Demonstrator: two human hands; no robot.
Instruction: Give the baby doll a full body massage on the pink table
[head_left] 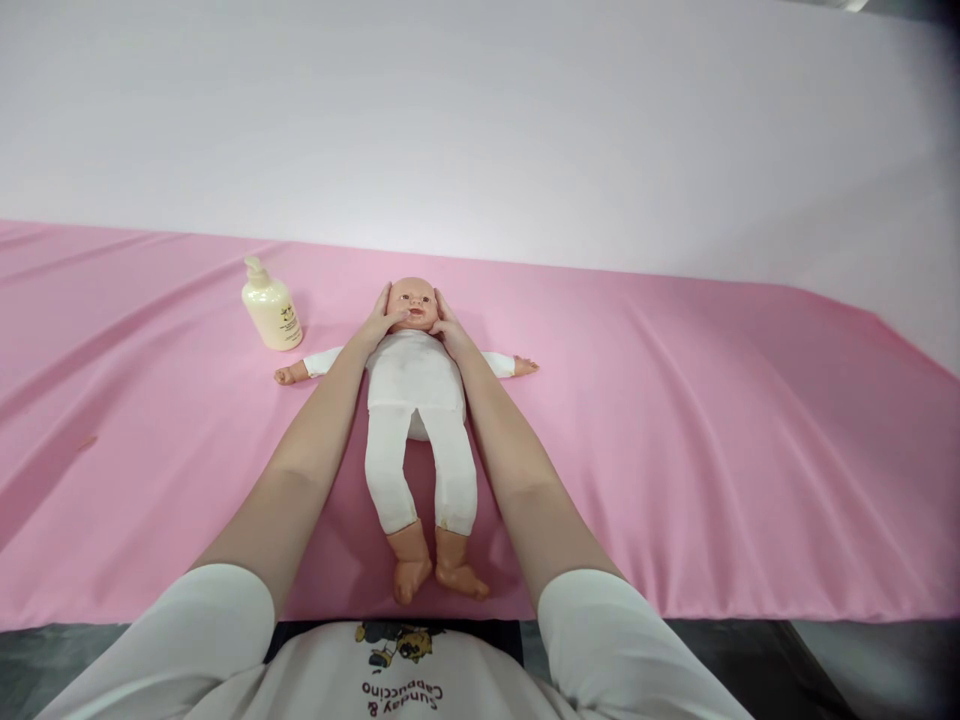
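Observation:
A baby doll [416,370] in white cloth lies on its back, its head away from me and its feet towards me. Its arms stretch out to both sides. My left hand [380,320] cups the left side of the doll's head, with the thumb on the cheek near the mouth. On the opposite side my right hand [450,326] holds the head, its thumb by the jaw. Parts of the fingers are hidden behind the head. To the left of the doll a cream pump bottle [273,312] stands upright, apart from my hands.
A pink cloth [675,430] covers the table, with folds at the left and right. Behind it rises a plain white wall [480,130]. The table's front edge runs close to my body.

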